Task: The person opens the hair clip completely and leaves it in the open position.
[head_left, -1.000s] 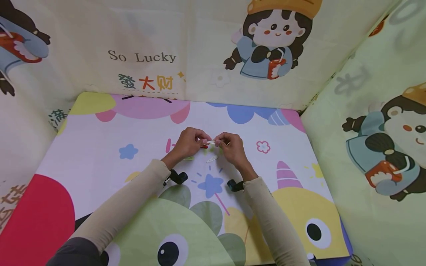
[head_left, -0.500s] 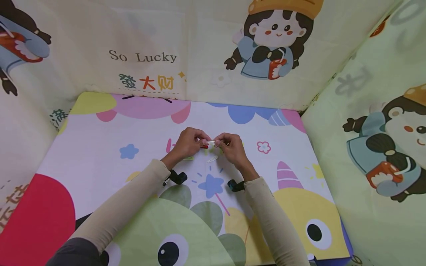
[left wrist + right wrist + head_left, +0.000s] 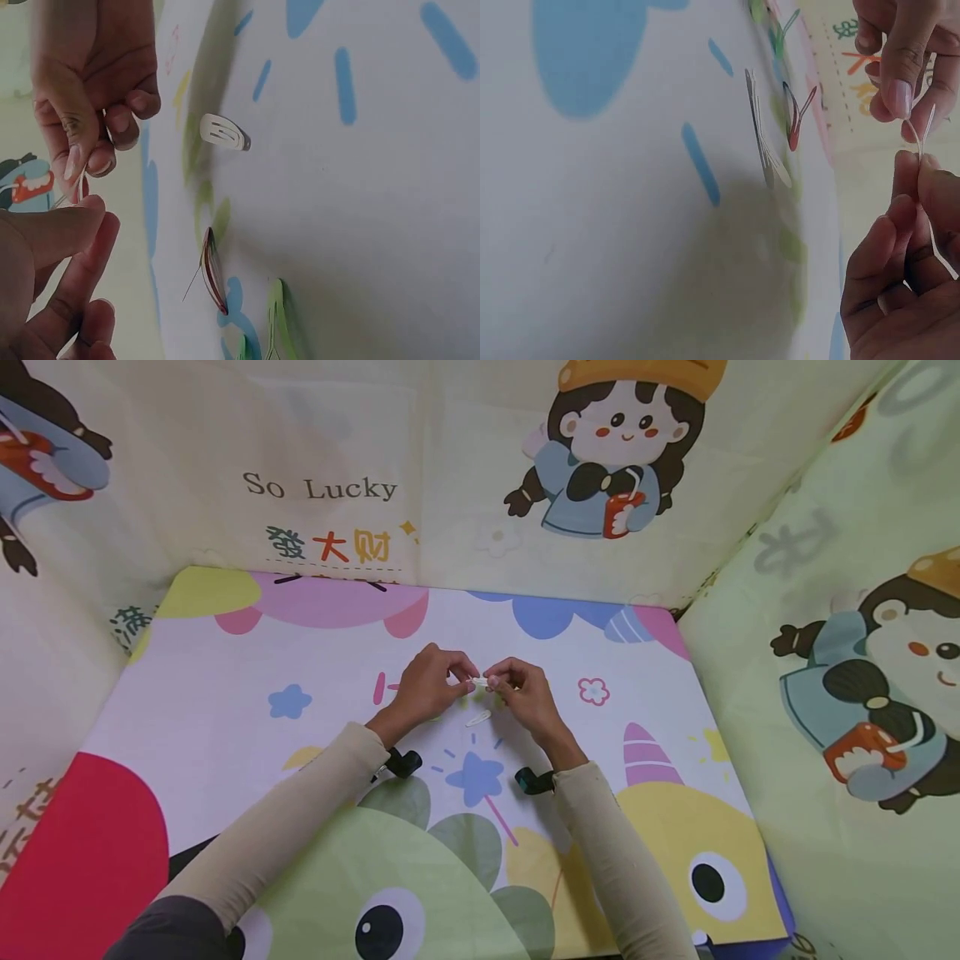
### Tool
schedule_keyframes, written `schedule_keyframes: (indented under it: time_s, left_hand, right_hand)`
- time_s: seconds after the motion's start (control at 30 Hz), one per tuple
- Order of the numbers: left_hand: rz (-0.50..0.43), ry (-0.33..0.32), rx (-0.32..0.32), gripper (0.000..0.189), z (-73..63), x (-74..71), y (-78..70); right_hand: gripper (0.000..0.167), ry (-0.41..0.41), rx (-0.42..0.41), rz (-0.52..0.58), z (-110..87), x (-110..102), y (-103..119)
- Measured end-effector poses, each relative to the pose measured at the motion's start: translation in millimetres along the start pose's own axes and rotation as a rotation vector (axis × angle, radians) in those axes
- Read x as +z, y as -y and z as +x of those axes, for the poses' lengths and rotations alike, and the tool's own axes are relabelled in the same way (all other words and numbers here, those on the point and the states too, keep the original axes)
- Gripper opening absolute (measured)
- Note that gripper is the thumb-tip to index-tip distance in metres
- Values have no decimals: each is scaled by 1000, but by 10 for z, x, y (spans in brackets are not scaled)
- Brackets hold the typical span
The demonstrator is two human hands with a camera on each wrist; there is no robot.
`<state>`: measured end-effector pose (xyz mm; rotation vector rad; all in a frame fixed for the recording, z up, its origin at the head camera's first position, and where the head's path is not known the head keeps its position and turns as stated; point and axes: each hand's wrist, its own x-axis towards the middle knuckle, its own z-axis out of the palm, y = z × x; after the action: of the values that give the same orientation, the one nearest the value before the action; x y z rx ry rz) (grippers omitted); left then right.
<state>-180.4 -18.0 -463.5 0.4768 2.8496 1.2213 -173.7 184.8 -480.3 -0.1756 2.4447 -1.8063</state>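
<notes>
Between both hands a white snap hair clip (image 3: 481, 682) is held up above the table, its two prongs spread apart in the right wrist view. My right hand (image 3: 525, 695) pinches one end between thumb and finger. My left hand (image 3: 429, 683) has thumb and fingertip at the other end, close to the prong tips. Below them a second white hair clip (image 3: 222, 133) lies on the table. A red hair clip (image 3: 214, 281) and a green hair clip (image 3: 279, 322) are near it; in the head view the left hand hides the red one.
Another green piece (image 3: 243, 348) shows partly at the bottom of the left wrist view. A printed cloth covers the table (image 3: 202, 710). Printed wall sheets (image 3: 465, 460) rise behind it and at both sides.
My left hand has shifted slightly and its thumb and fingers look wider apart; the red clip, visible before in the head view, is now covered. The right hand has barely moved.
</notes>
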Motion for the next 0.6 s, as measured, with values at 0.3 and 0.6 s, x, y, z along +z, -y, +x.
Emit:
schedule_keyframes:
  time_s: [0.3, 0.6]
  left_hand:
    - [39, -1, 9, 8, -1, 48, -1]
    - [54, 5, 34, 7, 0, 102, 14]
  right_hand:
    - [13, 33, -39, -140, -18, -77, 16]
    - [17, 25, -53, -220, -18, -100, -17]
